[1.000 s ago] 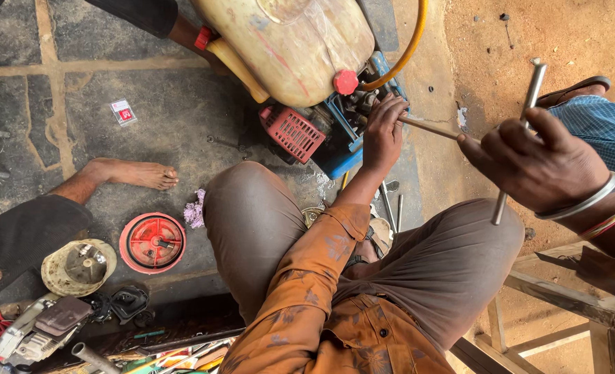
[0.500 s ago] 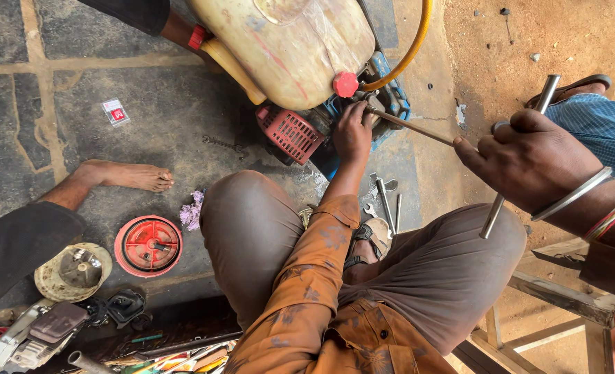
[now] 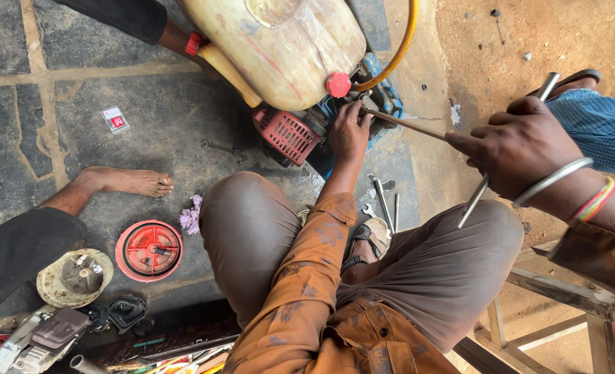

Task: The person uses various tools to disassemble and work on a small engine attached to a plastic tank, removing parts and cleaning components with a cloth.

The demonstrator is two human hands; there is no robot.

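Note:
My right hand (image 3: 518,152), with metal and coloured bangles on the wrist, is closed around the crossbar of a long T-handle wrench (image 3: 418,128). The wrench's shaft runs left to a small engine (image 3: 335,121) under a cream fuel tank (image 3: 279,41) with a red cap (image 3: 338,84). My left hand (image 3: 349,131), in an orange sleeve, rests on the engine. Its fingers are closed around the wrench's tip just below the red cap. A red grille cover (image 3: 286,134) sits on the engine's left side.
A yellow hose (image 3: 397,52) curves off the tank. Another person's bare foot (image 3: 131,181) and banded wrist (image 3: 193,43) are close by. A red round cover (image 3: 149,249), a cream housing (image 3: 75,277), loose spanners (image 3: 383,204) and a wooden bench (image 3: 563,294) surround my knees.
My left hand has slid down the wrench shaft onto the engine. The wrench tip has swung left, from beside the machine to under the red cap. My right hand followed.

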